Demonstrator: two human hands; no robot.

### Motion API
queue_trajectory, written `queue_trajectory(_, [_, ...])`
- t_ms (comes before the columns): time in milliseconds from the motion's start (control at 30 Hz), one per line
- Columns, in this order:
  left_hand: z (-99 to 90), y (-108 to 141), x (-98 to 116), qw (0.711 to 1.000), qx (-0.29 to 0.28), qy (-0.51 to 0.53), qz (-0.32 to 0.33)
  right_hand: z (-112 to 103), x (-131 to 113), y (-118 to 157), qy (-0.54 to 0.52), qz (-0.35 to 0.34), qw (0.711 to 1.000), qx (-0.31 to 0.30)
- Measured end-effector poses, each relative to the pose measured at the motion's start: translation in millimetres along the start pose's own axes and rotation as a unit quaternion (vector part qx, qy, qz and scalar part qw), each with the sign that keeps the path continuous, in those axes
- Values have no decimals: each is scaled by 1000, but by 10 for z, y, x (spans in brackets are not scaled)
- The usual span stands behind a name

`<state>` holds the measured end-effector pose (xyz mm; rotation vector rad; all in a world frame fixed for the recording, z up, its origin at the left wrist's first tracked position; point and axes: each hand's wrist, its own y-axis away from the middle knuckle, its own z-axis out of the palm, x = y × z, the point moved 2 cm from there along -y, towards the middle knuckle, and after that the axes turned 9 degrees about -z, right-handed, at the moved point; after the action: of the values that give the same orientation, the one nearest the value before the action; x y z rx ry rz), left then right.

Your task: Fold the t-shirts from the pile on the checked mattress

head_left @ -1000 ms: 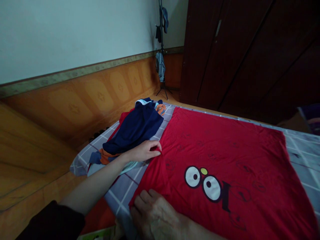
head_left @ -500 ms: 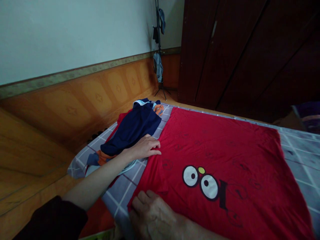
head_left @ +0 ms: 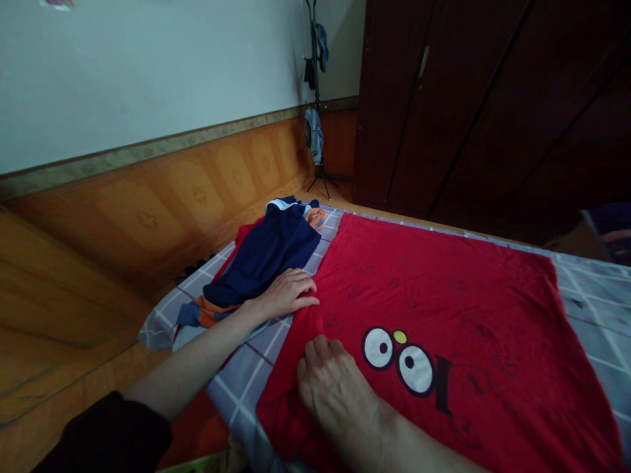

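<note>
A red T-shirt (head_left: 444,295) with cartoon eyes printed on it lies spread over the checked bed cover. My left hand (head_left: 290,292) is at its left edge, thumb and fingers bent around the cloth. Nearer to me, my right hand (head_left: 335,381) presses down on the shirt left of the printed eyes. Its fingers are curled into the red fabric, and their tips are hidden. Loose folds of the shirt bunch below and left of this hand.
Left of the shirt lies a pile of clothes (head_left: 266,253), dark blue on top with orange and red pieces. The checked bed cover (head_left: 586,309) shows at the right. Beyond the bed stand a coat rack (head_left: 317,92) and a dark wardrobe (head_left: 458,112).
My right hand has moved up and to the right from the shirt's near left corner, onto the shirt beside the eyes. My left hand stays at the edge. The view shifted slightly.
</note>
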<state>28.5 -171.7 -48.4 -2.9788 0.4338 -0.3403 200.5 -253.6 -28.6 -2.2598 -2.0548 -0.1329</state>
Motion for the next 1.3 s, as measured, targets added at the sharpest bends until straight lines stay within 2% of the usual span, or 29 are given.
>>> queue_trajectory(100, [-13, -9, -7, 1000, -6, -1, -4, 31, 5, 56, 15, 16, 999, 45])
queue_trajectory(167, [-69, 7, 29, 1000, -11, -3, -6, 41, -4, 79, 10, 20, 999, 46])
queue_trajectory(333, [-244, 255, 360, 999, 31, 13, -34, -114, -15, 49, -73, -7, 997, 16])
queue_trajectory(400, [-173, 422, 513, 999, 7, 10, -35, -192, -20, 37, -75, -25, 997, 16])
queue_trajectory(467, [-5, 581, 610, 999, -32, -18, -19, -211, -40, 40, -73, -36, 996, 36])
queue_trajectory(567, [273, 730, 619, 995, -61, -76, 4, -125, -115, 54, -97, -40, 988, 113])
queue_trajectory(633, [389, 762, 577, 993, -67, -96, 9, -50, -182, 57, -106, -47, 982, 150])
queue_trajectory(733, [432, 757, 537, 992, -60, -109, 18, -54, -232, 82, -107, -51, 980, 162])
queue_trajectory(833, [401, 749, 549, 992, -46, -118, 24, -259, -166, 239, -100, -22, 981, 164])
queue_trajectory(967, [370, 754, 578, 993, -25, -105, 43, -602, 28, 796, -80, 88, 984, 131])
queue_trajectory(1033, [381, 754, 562, 994, -12, -100, 52, -668, 120, 1221, -86, 189, 971, 115])
queue_trajectory(1067, [392, 752, 544, 993, -8, -100, 54, -661, 155, 1460, -94, 248, 956, 122])
queue_trajectory(1167, [423, 741, 485, 993, 4, -106, 55, -480, 178, 2208, -108, 439, 875, 174])
queue_trajectory(1233, [421, 735, 494, 992, 13, -107, 62, -269, 116, 2639, -110, 560, 802, 177])
queue_trajectory(1300, [387, 732, 594, 993, 20, -95, 73, -68, 0, 2935, -109, 648, 737, 159])
